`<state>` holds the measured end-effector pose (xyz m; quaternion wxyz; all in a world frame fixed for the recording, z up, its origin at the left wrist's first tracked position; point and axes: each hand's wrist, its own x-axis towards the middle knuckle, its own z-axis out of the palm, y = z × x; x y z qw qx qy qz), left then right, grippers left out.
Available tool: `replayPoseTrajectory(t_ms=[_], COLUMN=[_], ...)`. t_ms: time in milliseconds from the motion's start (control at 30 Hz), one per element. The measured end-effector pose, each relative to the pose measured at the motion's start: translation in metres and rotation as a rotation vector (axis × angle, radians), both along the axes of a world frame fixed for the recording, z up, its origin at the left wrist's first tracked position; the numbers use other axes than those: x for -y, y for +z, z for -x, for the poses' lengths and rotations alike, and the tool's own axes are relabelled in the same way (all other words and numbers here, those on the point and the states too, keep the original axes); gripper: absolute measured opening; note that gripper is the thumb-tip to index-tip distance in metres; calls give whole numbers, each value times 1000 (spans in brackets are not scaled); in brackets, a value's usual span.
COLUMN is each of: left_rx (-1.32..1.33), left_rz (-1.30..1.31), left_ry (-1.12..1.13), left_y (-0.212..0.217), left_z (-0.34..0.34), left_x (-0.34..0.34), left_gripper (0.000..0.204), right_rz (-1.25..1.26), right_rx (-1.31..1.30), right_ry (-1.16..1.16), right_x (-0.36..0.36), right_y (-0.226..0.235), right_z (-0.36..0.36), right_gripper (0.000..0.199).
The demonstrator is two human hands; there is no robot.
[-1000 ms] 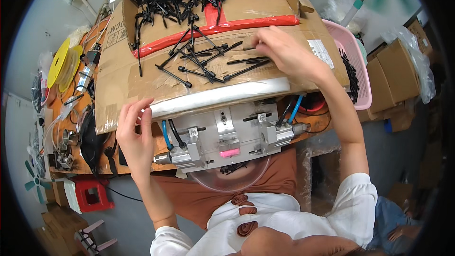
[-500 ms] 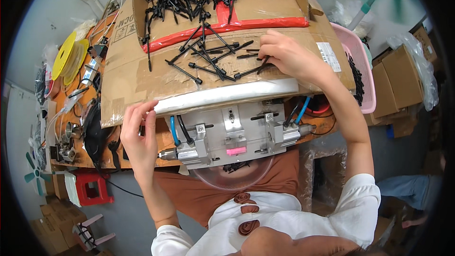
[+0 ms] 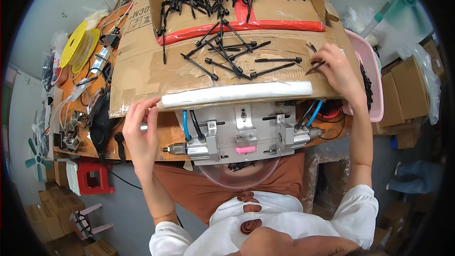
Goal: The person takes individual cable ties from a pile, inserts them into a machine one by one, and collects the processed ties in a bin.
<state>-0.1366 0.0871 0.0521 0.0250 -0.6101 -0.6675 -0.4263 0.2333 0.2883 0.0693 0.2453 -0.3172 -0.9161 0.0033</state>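
Note:
Thin black pins with thicker heads [image 3: 279,60] lie loosely on a cardboard sheet [image 3: 137,73]. At the right of the sheet, my right hand [image 3: 334,68] pinches a couple of similar black pins [image 3: 314,67] between thumb and fingers; their far ends are hidden by the hand. My left hand [image 3: 141,130] rests its fingertips at the sheet's front left corner, fingers loosely curled, thumb apart, nothing visible held. Between my hands, below a white padded strip [image 3: 237,94], sits a metal fixture [image 3: 225,137] with two cylinders and a pink block [image 3: 246,150].
A cardboard box [image 3: 316,4] heaped with black pins stands at the back. A pink basket [image 3: 374,80] is at the right. Below the fixture, a clear bowl [image 3: 213,175] holds dark pieces. Blue hoses [image 3: 185,125], a yellow spool [image 3: 76,42] and a red stool [image 3: 97,178] are around.
My right hand has moved right, away from the loose pins, carrying pins with it. My left hand stays at the sheet's corner. The whole view has shifted slightly.

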Motion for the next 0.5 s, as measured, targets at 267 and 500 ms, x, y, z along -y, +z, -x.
replayPoseTrajectory(t_ms=[267, 500], left_rx=[29, -20], left_rz=[53, 41], left_ry=[1, 10], left_y=[9, 6], left_z=[-8, 13], left_x=[-15, -13], left_gripper=[14, 14], right_rz=[124, 20], right_rx=[5, 188], right_ry=[-114, -654], right_x=[-1, -31], right_y=[-6, -28], right_z=[-5, -170], right_gripper=[14, 37])
